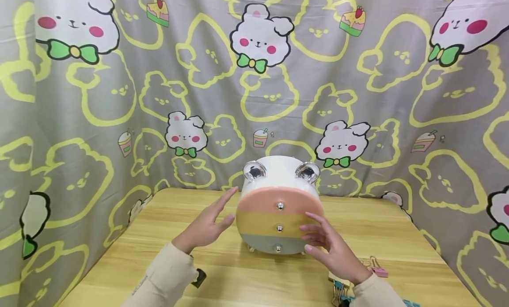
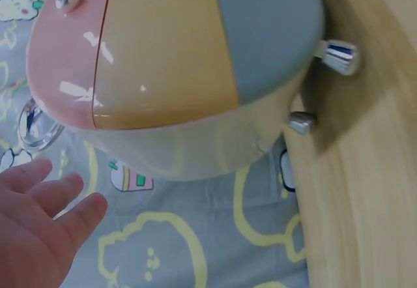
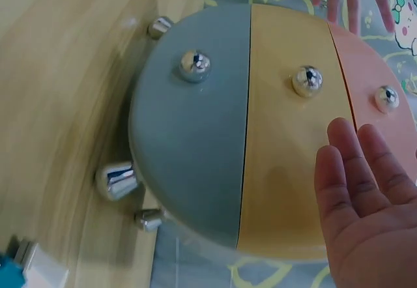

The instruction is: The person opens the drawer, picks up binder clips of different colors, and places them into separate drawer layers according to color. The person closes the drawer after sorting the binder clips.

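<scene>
A small rounded drawer box (image 1: 260, 221) stands on the table, its front banded in pink, yellow and grey-blue drawers with a silver knob on each. Two silver ear-like rings top its white body, and short silver feet (image 2: 341, 57) hold it up. My left hand (image 1: 207, 225) hovers beside its left side, fingers extended, apart from it. Before the right part of the front is my right hand (image 1: 332, 249), fingers loosely spread and holding nothing. In the right wrist view, that hand (image 3: 371, 210) overlaps the yellow and pink drawers; whether it touches them I cannot tell.
Several coloured binder clips (image 1: 377, 269) lie on the wooden table (image 1: 397, 236) by my right forearm, partly hidden by the sleeve. A patterned grey curtain (image 1: 222, 99) hangs behind the table and along both sides. A dark strap piece (image 1: 199, 278) shows at my left sleeve.
</scene>
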Tool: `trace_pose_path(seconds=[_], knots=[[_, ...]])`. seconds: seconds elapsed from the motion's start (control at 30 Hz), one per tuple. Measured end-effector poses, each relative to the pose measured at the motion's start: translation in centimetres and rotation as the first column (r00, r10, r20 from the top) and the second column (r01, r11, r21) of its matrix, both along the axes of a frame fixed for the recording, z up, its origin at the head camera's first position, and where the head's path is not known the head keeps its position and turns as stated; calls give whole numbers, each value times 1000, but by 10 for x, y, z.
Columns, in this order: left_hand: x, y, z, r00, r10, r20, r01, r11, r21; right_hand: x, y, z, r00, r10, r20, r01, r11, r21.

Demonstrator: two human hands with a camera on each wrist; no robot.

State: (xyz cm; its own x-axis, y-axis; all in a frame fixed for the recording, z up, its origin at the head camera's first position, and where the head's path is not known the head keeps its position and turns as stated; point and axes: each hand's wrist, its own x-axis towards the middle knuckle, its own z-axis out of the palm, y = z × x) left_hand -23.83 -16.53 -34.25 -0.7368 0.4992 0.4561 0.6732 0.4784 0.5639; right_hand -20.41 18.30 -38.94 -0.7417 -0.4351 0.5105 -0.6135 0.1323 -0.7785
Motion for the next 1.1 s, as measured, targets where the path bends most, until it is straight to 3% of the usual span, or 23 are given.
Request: trace_pose_path(seconds=[0.23, 0.63, 1.1], knots=[[-18, 14, 15, 999, 9, 49, -9, 1000, -9, -13, -17, 4, 998, 62, 22, -62, 998, -12], [-47, 30, 26, 995, -39, 94, 43, 998, -40, -24, -37, 14, 985, 166, 53, -163, 985, -56], [-59, 46, 34, 986, -110, 123, 117, 992, -43, -34, -48, 16, 985, 170, 38, -168, 984, -61]])
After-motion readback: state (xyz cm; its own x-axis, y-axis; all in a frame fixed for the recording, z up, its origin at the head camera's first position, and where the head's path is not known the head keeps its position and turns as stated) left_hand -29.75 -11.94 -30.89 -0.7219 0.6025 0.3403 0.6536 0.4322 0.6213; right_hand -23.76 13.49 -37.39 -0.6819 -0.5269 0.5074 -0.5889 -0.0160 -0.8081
